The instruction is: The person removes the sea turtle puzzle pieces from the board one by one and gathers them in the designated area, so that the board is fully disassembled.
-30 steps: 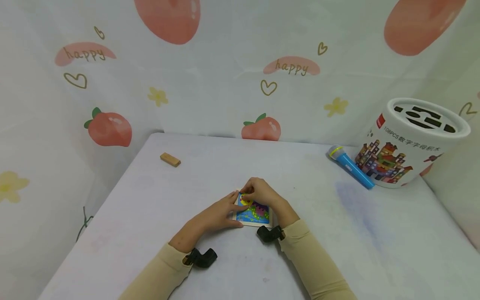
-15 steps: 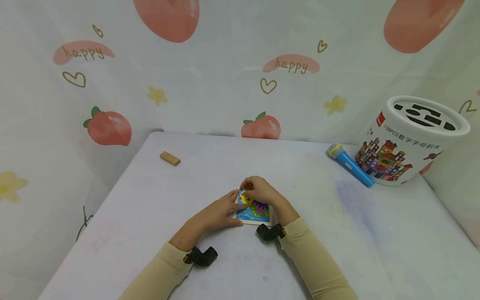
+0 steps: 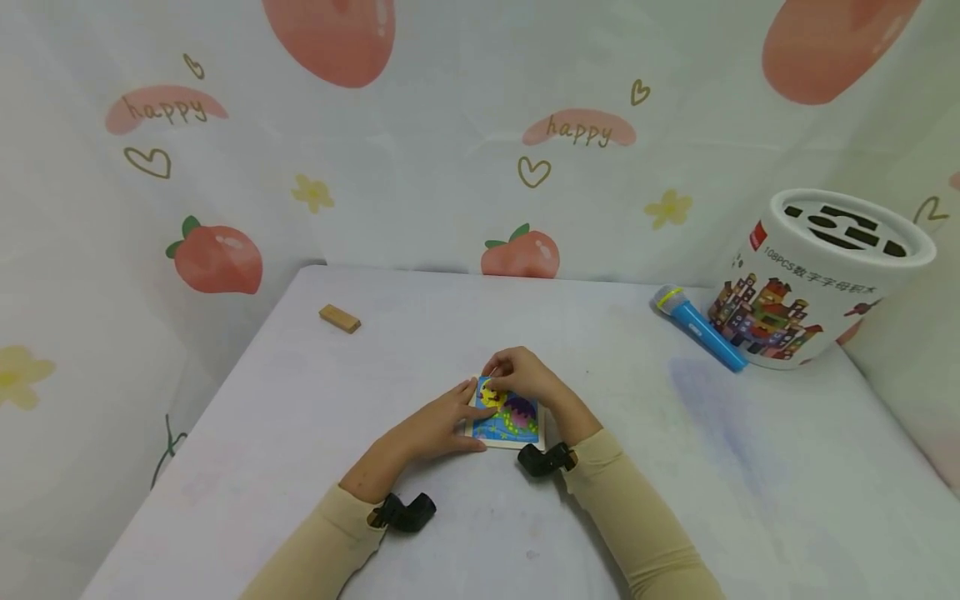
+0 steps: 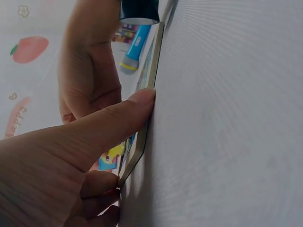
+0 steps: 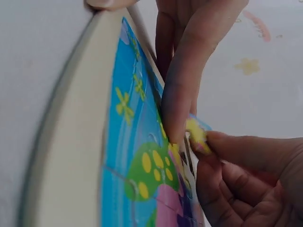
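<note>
A small jigsaw puzzle with a blue sea picture lies in a pale frame on the table. My left hand holds it from the left side: the thumb is against the near edge and other fingers are at the left edge. One left finger reaches over the picture. At the upper left part of the puzzle, my right hand pinches a yellow and blue puzzle piece between thumb and finger. In the right wrist view that piece is tilted up from the picture.
At the table's far left lies a wooden block. A blue toy microphone leans toward a large white bucket at the right back. Behind the table hangs a printed cloth. Each wrist wears a black camera.
My right wrist has shifted slightly to the right, the fingers still at the upper left of the puzzle. My left hand and the frame stay in place.
</note>
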The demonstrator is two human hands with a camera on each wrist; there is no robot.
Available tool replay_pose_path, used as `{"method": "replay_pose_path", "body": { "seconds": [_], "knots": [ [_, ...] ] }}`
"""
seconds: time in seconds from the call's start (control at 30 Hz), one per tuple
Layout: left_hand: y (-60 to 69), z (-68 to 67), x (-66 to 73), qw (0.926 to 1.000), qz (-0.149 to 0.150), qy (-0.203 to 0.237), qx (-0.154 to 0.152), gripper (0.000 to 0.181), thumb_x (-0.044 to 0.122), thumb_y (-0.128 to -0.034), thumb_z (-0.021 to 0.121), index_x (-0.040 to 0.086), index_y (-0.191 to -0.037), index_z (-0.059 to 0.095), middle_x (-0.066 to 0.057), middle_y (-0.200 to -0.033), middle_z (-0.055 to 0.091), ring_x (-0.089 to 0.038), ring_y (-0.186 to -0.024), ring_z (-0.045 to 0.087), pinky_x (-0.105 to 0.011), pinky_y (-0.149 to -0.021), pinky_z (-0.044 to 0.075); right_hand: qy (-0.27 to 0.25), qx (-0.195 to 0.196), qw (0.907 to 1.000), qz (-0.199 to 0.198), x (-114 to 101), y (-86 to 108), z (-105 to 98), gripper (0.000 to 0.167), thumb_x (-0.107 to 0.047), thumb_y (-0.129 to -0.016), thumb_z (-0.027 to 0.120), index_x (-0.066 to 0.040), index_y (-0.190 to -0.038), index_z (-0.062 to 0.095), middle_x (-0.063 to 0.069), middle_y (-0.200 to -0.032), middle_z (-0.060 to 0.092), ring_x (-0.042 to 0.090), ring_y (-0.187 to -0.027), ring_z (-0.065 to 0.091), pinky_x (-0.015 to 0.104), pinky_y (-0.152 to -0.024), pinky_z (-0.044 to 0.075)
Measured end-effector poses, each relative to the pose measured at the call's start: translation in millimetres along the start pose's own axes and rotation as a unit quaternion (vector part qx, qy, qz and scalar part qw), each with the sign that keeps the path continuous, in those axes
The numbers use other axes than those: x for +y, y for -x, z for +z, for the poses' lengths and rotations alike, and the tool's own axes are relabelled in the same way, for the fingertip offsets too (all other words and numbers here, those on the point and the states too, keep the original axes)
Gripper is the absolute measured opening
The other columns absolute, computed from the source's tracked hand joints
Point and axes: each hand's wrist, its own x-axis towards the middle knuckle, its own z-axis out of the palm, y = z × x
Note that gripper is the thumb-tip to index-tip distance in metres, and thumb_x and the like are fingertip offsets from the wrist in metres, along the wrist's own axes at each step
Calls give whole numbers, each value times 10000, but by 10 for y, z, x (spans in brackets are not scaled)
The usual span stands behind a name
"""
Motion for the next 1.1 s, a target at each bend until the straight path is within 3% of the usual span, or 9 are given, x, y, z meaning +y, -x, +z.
{"method": "replay_pose_path", "body": {
  "seconds": [0.23, 0.53, 1.1],
  "knots": [
    [6, -5, 11, 10000, -13, 81, -11, 550, 378, -836, 673, 161, -1325, 542, -244, -1518, 183, -354, -1433, 143, -493, -1115, 269, -293, 27, 9995, 84, 19, 34, -118, 171, -67, -866, 626, 35, -1002, 645, 79, -759, 649, 111, -644, 608, 244, -633, 529],
    [2, -4, 31, 9996, -266, -128, -50, 568, 403, -832, 670, 202, -1342, 522, -209, -1531, 182, -322, -1437, 157, -472, -1126, 261, -54, 243, 9992, 316, 91, 157, -305, 191, -110, -857, 646, 12, -1004, 649, 57, -759, 632, 138, -668, 594, 242, -655, 511],
    [20, 7, 54, 9994, -310, -124, 73, 564, 390, -819, 688, 208, -1331, 535, -191, -1530, 206, -316, -1436, 172, -471, -1124, 266, 43, 522, 9958, 745, 371, 363, -588, 200, -95, -864, 641, 29, -1020, 657, 51, -773, 620, 126, -681, 567, 227, -648, 508]
  ]
}}
